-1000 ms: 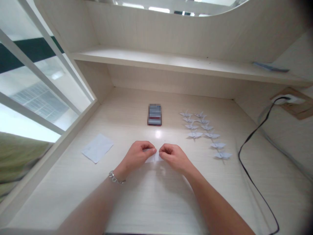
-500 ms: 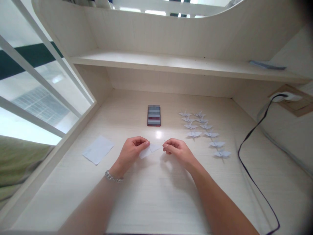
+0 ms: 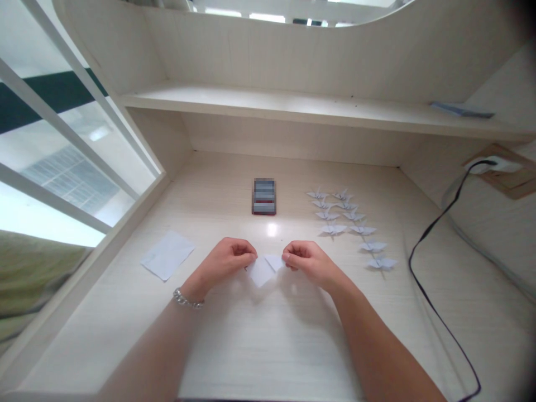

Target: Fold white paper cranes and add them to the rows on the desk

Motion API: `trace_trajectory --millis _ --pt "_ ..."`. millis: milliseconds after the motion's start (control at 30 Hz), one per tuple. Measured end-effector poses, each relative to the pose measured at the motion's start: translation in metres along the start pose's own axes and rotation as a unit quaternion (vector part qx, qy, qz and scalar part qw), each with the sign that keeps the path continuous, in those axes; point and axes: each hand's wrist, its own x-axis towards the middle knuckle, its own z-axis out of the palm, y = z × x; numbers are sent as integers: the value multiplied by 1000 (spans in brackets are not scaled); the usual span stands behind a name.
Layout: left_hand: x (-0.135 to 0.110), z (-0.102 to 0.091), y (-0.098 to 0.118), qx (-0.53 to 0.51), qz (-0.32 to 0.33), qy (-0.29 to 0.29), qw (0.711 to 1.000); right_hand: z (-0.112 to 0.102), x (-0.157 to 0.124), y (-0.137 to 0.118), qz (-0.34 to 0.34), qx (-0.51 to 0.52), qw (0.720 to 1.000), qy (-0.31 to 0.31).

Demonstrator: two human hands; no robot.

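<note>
A small folded piece of white paper sits between my two hands, just above the desk. My left hand pinches its left side with the fingertips, and my right hand grips its right corner. A silver chain bracelet circles my left wrist. Beyond my hands lies a flat sheet of white paper to the left, and several white origami cranes stand in rows to the right. A dark rectangular object, blurred out, lies straight ahead.
A pale wood-grain desk runs under a shelf holding a flat bluish item. A window borders the left side. A black cable runs from a wall socket down the right.
My hands have moved apart and slightly lower. The folded paper has spread wider between them, and its two flaps now show more openly.
</note>
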Motion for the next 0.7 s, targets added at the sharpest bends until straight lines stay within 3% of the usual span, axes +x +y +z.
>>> trace_trajectory --millis 133,333,500,600,700 --pt "2 3 1 -130 -12 98 987 3 3 0 2 85 994 71" --pt "3 27 0 -208 -20 122 970 17 5 4 7 93 992 84" --pt "3 19 -1 -260 -34 147 954 7 6 4 7 79 992 100" --pt "3 17 -1 -252 -32 148 956 6 6 3 -4 88 990 113" --pt "3 21 -2 -223 -19 137 965 14 5 2 -18 83 993 88"
